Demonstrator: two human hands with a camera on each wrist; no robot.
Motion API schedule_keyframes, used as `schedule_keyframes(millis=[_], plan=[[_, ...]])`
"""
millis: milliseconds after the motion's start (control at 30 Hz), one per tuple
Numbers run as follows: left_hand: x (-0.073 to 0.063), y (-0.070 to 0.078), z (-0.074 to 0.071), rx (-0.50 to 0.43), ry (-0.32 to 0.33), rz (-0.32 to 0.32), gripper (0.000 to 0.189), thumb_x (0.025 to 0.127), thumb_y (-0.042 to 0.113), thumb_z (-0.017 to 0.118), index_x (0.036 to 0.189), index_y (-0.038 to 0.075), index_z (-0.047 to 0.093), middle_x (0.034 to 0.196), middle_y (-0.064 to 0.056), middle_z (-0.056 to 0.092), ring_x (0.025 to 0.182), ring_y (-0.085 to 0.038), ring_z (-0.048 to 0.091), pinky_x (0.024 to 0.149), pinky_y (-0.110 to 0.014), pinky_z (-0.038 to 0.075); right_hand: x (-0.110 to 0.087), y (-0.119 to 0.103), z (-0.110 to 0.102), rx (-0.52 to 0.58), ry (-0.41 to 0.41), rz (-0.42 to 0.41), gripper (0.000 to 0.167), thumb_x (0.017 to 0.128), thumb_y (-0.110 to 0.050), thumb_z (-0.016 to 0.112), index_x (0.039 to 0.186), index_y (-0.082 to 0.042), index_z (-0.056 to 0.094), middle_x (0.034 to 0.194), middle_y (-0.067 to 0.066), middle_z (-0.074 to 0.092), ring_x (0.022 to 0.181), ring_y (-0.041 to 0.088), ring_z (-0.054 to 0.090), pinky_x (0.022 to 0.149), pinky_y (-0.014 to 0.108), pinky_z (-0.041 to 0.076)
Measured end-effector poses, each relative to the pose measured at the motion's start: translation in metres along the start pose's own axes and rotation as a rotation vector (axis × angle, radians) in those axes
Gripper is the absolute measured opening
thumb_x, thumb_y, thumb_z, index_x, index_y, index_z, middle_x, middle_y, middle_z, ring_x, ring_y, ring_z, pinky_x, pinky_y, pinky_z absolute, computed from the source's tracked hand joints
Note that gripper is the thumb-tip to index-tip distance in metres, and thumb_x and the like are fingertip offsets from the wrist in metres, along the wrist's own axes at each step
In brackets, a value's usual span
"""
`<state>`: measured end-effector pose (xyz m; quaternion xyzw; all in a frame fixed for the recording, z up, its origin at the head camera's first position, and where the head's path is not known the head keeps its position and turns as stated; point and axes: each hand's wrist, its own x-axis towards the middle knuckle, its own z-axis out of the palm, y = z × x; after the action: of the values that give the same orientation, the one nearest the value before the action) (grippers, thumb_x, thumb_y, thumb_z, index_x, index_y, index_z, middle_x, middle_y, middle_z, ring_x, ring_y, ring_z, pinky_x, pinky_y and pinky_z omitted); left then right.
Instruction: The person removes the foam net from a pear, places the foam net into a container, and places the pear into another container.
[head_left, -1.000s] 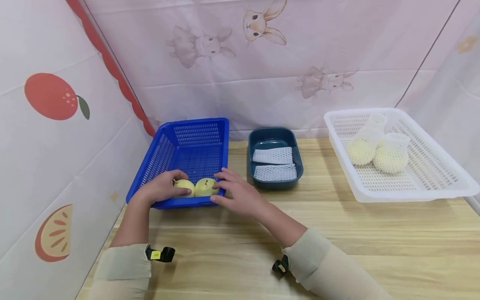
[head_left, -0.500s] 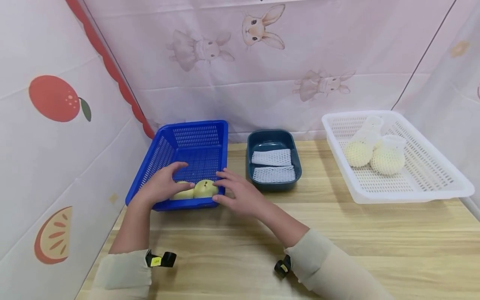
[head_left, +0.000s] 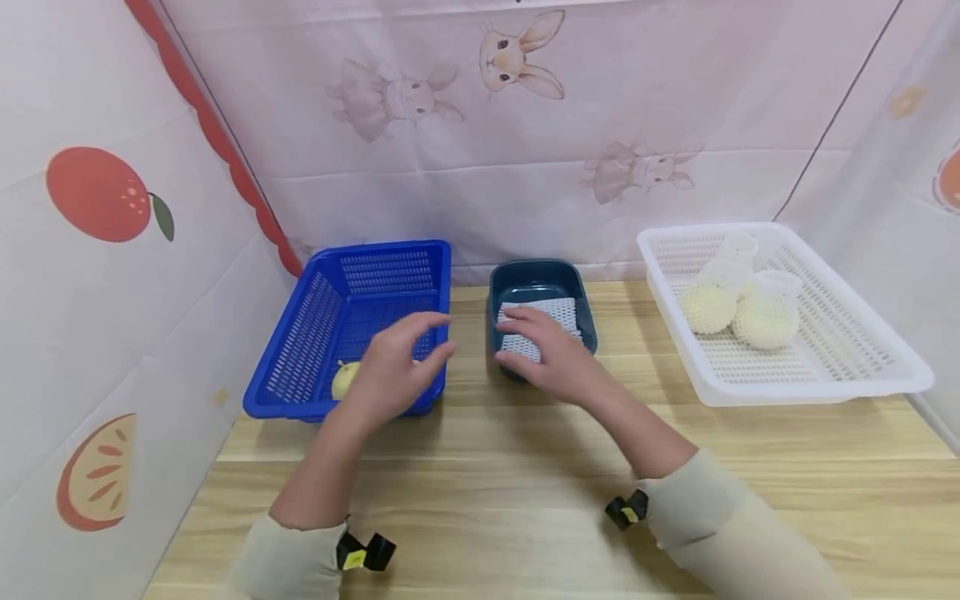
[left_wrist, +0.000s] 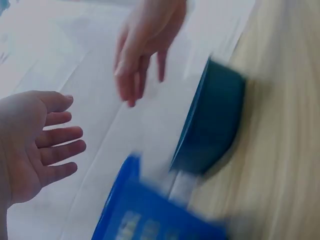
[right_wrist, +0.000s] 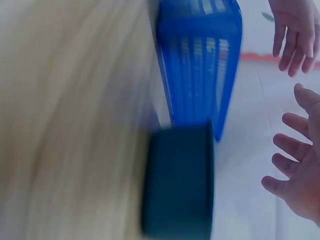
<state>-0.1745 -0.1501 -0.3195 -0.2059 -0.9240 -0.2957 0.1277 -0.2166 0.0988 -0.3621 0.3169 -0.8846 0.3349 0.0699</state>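
My left hand [head_left: 386, 371], fingers relaxed and holding nothing, hovers over the front right of the blue basket [head_left: 281, 408]. Inside the basket, a yellow-green round fruit [head_left: 345, 380] shows to the left of that hand; the hand blocks the view of the area beside it. My right hand [head_left: 557, 357] is spread above the front of the dark teal tub [head_left: 536, 290], with nothing in its fingers. White foam net sleeves [head_left: 558, 312] lie in the tub, partly covered by the hand. The left wrist view shows both hands raised above the rims, apart from each other.
On the right stands a white basket [head_left: 817, 392] with two net-wrapped fruits [head_left: 767, 321]. A printed curtain [head_left: 450, 200] closes off the back and another [head_left: 112, 333] the left side. Wooden tabletop [head_left: 510, 500] lies in front of the containers.
The left hand has let go of the fruit, risen and moved right. The right hand has left the blue basket's right edge and moved right to the teal tub.
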Motion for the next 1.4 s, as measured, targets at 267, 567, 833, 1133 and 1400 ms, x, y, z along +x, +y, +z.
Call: schedule_keyframes(millis=[267,567,833,1133,1400], plan=[[0.024,0.026,0.064,0.082,-0.183,0.074,0.036,0.098,0.031,0.061,0.13,0.014,0.062,0.133,-0.004,0.063,0.126,-0.02,0.057,0.105,-0.04,0.047,-0.032,0.029,-0.055,-0.064,0.07,0.098,0.049,0.097,-0.04,0.062,0.134,-0.009,0.059,0.149,0.011,0.047,0.141,0.032,0.038,0.112,0.054,0.035],[0.044,0.01,0.123,0.213,-0.34,0.054,0.038,0.102,0.03,0.055,0.133,0.01,0.06,0.133,-0.006,0.063,0.127,-0.021,0.056,0.112,-0.041,0.039,-0.065,0.062,-0.094,-0.157,0.096,0.152,0.046,0.096,-0.035,0.063,0.131,-0.006,0.06,0.143,0.016,0.052,0.136,0.038,0.043,0.11,0.058,0.034],[0.047,0.007,0.144,0.25,-0.322,0.099,0.026,0.103,0.017,0.052,0.121,0.01,0.067,0.12,-0.005,0.07,0.113,-0.019,0.065,0.1,-0.037,0.049,-0.097,0.109,-0.144,-0.222,0.13,0.324,0.048,0.098,-0.035,0.06,0.134,-0.002,0.055,0.14,0.025,0.05,0.132,0.046,0.042,0.106,0.063,0.033],[0.049,0.013,0.152,0.202,-0.328,0.027,0.026,0.103,0.018,0.05,0.122,0.013,0.068,0.122,-0.003,0.07,0.115,-0.018,0.064,0.096,-0.04,0.047,-0.121,0.168,-0.193,-0.26,0.197,0.544,0.066,0.1,-0.041,0.052,0.148,0.001,0.036,0.141,0.035,0.043,0.127,0.055,0.039,0.1,0.07,0.032],[0.05,0.018,0.158,0.172,-0.338,0.034,0.027,0.104,0.021,0.048,0.121,0.013,0.068,0.121,-0.002,0.07,0.115,-0.019,0.064,0.096,-0.04,0.046,-0.137,0.204,-0.204,-0.214,0.261,0.751,0.08,0.098,-0.041,0.055,0.155,0.0,0.016,0.143,0.038,0.034,0.127,0.057,0.036,0.099,0.071,0.034]])
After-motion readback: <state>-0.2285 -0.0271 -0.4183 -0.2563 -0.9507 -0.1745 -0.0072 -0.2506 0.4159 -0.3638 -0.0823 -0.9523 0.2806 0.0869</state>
